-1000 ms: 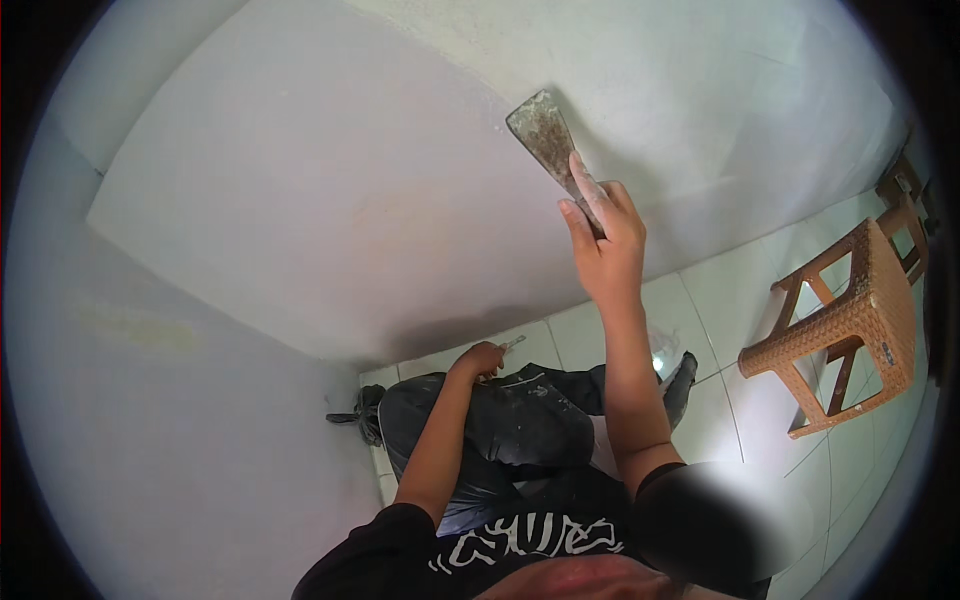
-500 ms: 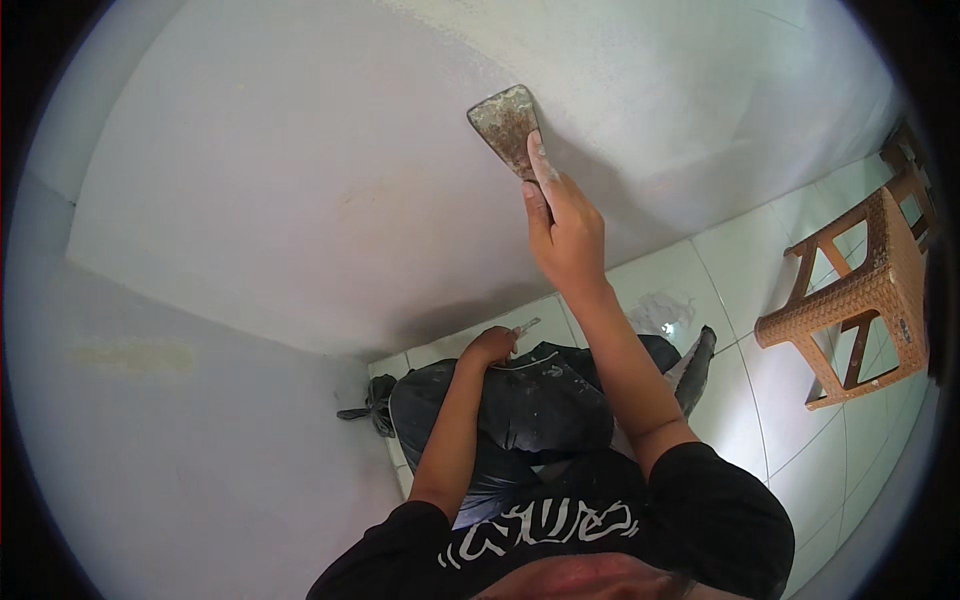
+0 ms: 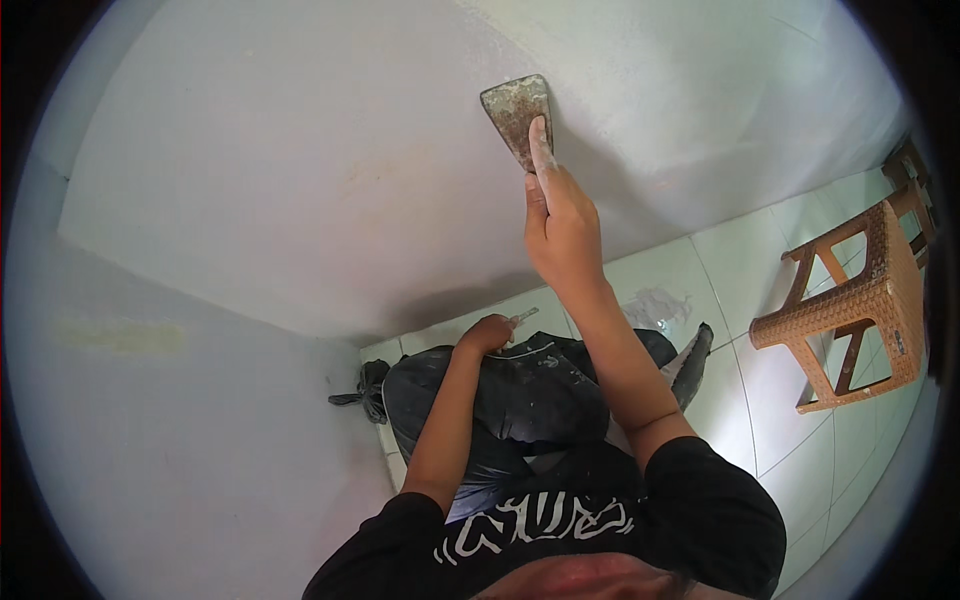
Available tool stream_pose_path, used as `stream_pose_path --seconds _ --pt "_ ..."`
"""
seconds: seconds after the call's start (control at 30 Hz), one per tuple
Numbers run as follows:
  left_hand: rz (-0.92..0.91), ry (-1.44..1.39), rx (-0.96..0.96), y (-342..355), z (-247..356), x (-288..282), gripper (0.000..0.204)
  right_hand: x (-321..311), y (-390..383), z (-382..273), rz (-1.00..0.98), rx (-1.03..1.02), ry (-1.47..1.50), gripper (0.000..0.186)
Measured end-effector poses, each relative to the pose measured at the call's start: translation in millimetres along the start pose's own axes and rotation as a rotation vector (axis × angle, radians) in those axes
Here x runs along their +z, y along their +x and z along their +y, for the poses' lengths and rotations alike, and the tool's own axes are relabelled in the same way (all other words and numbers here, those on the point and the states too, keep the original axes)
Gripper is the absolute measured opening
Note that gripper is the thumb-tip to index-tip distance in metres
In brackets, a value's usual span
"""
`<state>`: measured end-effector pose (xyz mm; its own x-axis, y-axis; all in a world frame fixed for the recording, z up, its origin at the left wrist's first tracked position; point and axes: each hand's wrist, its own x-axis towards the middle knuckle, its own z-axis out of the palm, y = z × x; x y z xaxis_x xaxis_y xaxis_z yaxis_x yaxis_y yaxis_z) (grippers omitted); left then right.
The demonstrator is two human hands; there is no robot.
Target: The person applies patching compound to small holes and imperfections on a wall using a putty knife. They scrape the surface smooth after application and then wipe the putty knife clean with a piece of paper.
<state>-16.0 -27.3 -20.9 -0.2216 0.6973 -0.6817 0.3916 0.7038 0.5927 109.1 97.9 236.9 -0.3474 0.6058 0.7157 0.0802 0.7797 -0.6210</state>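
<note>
My right hand is closed round the handle of a putty knife, its forefinger stretched along the worn, rust-marked blade. The blade's wide edge points up and lies at the pale wall, beside a whiter coated area on the right. White residue marks the fingers of this hand. Lower down, my left hand rests by my knee, closed on a thin, pale, flat-edged tool. Most of that tool is hidden by the fingers, so its kind cannot be told.
A brown woven-pattern plastic stool lies tipped on the white tiled floor at the right. A knotted black plastic bag sits by the wall corner at my left. Pale smears mark the tiles beyond my legs.
The putty knife in my right hand has shifted slightly up and to the right along the wall, and its blade has turned a little. My left hand keeps its place by my knee.
</note>
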Motion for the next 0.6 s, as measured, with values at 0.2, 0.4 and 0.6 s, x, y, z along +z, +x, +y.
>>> stream_pose_path --seconds 0.2,0.4,0.6 --pt "0.017 -0.019 -0.005 3 1 3 0.058 -5 3 7 -0.040 0.034 -0.086 0.061" --pt "-0.002 0.005 0.032 7 -3 1 0.057 -6 4 10 -0.052 0.029 -0.083 0.061" --pt "-0.001 0.029 -0.002 1 3 -1 0.057 -8 5 14 -0.016 -0.056 0.012 0.054"
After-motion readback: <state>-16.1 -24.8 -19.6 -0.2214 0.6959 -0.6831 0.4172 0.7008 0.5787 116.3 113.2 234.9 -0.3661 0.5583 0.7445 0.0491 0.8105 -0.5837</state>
